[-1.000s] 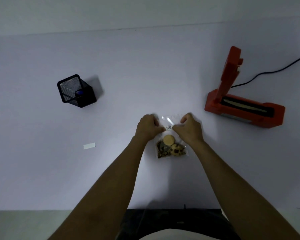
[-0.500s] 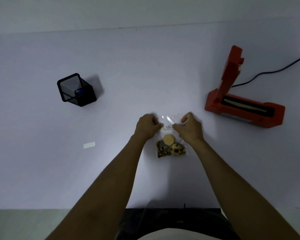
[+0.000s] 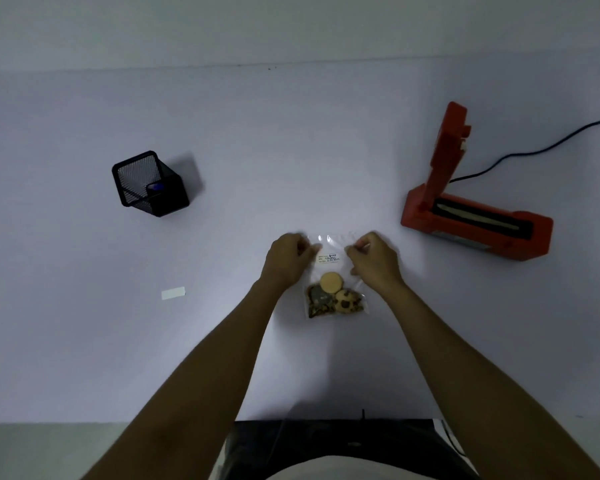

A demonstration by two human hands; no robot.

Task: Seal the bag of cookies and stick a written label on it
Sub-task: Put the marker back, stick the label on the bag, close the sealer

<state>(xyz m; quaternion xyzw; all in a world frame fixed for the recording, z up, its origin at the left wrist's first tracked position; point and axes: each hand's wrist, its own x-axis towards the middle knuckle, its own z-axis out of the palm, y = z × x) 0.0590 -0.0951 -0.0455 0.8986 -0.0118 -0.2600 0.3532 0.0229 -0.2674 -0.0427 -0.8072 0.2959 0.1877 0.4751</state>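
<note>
Clear plastic bag of cookies (image 3: 335,289) lies flat on the desk (image 3: 291,150), its written label (image 3: 329,258) between both hands' fingers, left hand (image 3: 286,258) and right hand (image 3: 374,259) still pinching its sides, so sticking looks nearly done.

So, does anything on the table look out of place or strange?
Only a small white strip lies alone on the table, left of the cookie bag, perhaps a label backing. The heat sealer stands open. Nothing is spilled.

Both hands (image 3: 286,259) (image 3: 374,259) forward, fingers curled, knuckles up, close together
</note>
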